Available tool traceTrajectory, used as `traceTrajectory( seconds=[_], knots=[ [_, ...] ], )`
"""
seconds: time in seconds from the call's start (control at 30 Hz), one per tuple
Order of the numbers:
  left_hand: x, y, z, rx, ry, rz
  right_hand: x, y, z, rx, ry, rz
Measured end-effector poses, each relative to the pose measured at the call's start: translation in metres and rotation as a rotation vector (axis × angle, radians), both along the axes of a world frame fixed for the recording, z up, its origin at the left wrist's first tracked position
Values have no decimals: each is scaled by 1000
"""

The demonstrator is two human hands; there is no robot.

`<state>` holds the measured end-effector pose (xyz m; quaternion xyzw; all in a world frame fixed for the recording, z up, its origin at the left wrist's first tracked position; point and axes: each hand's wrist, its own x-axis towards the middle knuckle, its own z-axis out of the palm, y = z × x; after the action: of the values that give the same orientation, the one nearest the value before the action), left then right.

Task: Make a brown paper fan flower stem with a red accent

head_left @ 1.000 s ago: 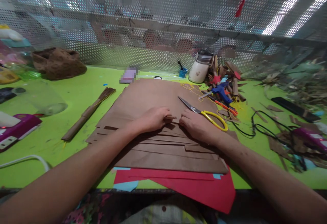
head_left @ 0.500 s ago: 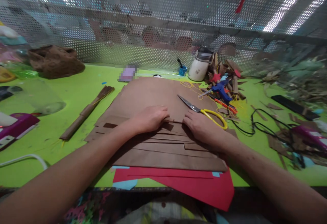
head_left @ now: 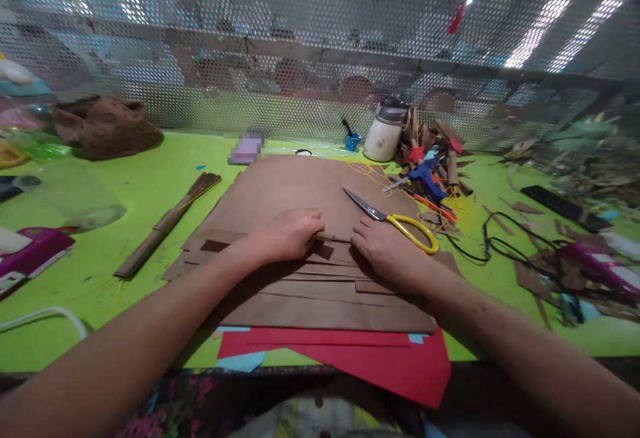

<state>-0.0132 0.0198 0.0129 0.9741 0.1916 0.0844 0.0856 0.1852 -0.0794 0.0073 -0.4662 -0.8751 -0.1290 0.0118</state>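
Observation:
Brown paper sheets and cut strips [head_left: 320,311] lie stacked in front of me. My left hand [head_left: 295,233] is closed, its fingers and thumb pinching a narrow brown paper strip [head_left: 327,237] near the middle of the stack. Opposite it, my right hand [head_left: 380,248] has its fingers bent and pressed together at the other end of that strip; its thumb is hidden. Scissors with yellow handles [head_left: 410,230] rest on the paper against the back of my right hand, blades pointing up and left. Red paper [head_left: 390,365] sticks out below the stack.
On the left lies a tied brown paper roll [head_left: 165,228]. A blue glue gun [head_left: 425,178], a white jar [head_left: 383,135] and a heap of paper scraps stand back right. A black cable [head_left: 490,245] loops at the right, near a black phone-like slab [head_left: 565,208].
The whole view has shifted slightly, with things sitting a little further left. Both hands keep nearly the same places on the paper.

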Motion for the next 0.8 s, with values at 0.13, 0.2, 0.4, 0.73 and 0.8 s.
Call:
traceTrajectory(
  seconds=[0.13,0.2,0.4,0.73,0.8],
  knots=[
    [3,3,-2,-256,-116,155,1,1,-3,52,67,-86],
    [5,4,-2,-418,-165,227,0,0,-3,76,105,-134],
    [5,2,3,-698,-170,240,0,-3,2,79,117,-134],
    [4,3,0,-802,-182,201,2,-2,8,-23,424,-121],
    [5,0,1,-834,-191,172,3,-2,12,-99,655,-126]
  ],
)
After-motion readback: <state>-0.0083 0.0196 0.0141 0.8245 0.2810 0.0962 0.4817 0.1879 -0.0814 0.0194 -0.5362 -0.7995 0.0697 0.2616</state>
